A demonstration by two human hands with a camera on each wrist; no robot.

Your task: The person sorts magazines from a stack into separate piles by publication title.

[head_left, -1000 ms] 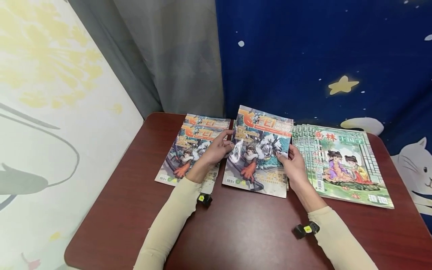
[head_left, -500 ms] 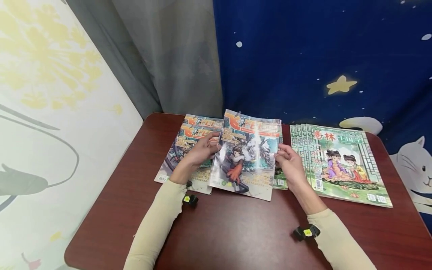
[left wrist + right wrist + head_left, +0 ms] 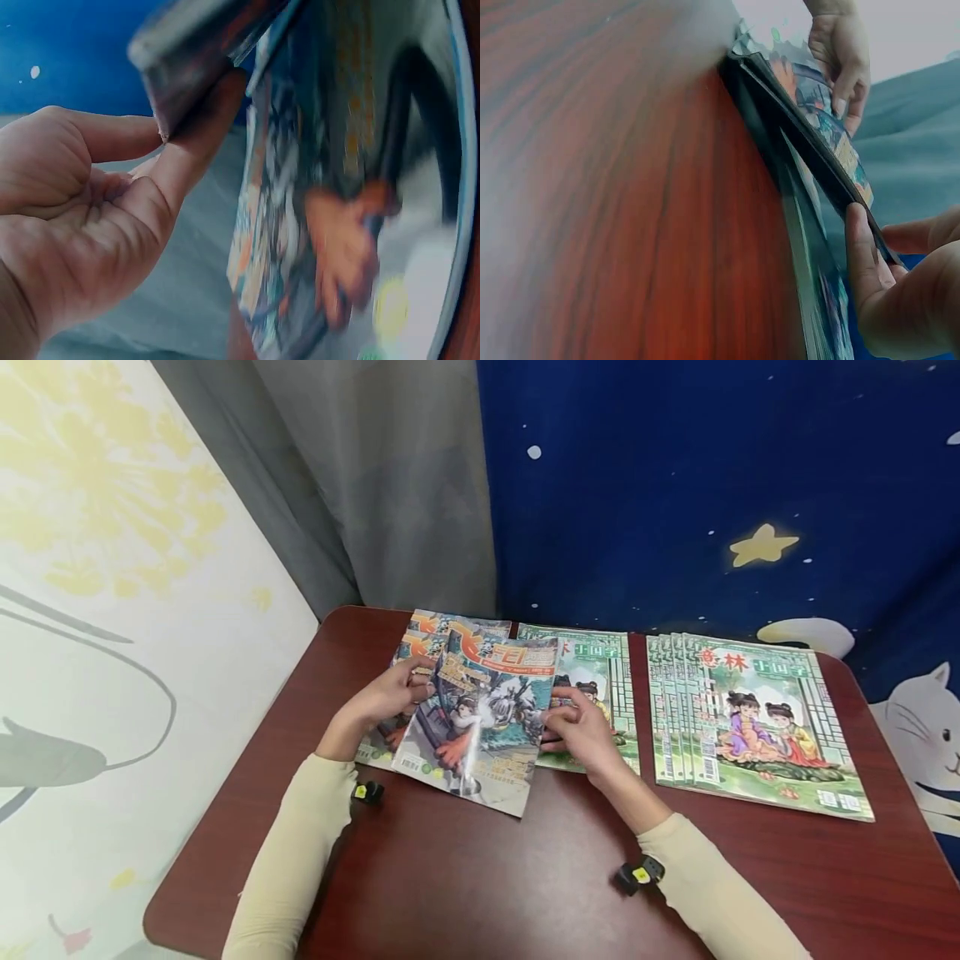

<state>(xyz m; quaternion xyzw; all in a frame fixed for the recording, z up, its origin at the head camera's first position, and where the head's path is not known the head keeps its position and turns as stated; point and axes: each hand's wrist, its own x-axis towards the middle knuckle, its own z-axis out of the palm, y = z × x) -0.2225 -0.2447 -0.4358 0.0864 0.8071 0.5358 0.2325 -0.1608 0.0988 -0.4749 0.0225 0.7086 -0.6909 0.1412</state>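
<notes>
Both hands hold one glossy magazine (image 3: 480,727) by its sides, with a girl in a red glove and orange "FEI" lettering on its cover. My left hand (image 3: 390,697) pinches its left edge between thumb and fingers, as the left wrist view shows close up. My right hand (image 3: 585,731) pinches the opposite edge; in the right wrist view the magazine (image 3: 817,142) is tilted and raised above the table. Beneath and behind it lie matching FEI magazines (image 3: 424,622), mostly covered. A green magazine (image 3: 611,693) shows behind my right hand, partly hidden by the held one.
At the right, several green magazines (image 3: 780,735) lie fanned in an overlapping row on the reddish-brown table (image 3: 480,885). A grey curtain (image 3: 405,485) and a blue starry curtain (image 3: 637,485) hang at the table's back edge. A painted white wall (image 3: 112,652) stands at the left.
Both hands have carried the held magazine leftward, from over the middle green magazine to over the FEI magazines at the left. More of the green magazine now shows.
</notes>
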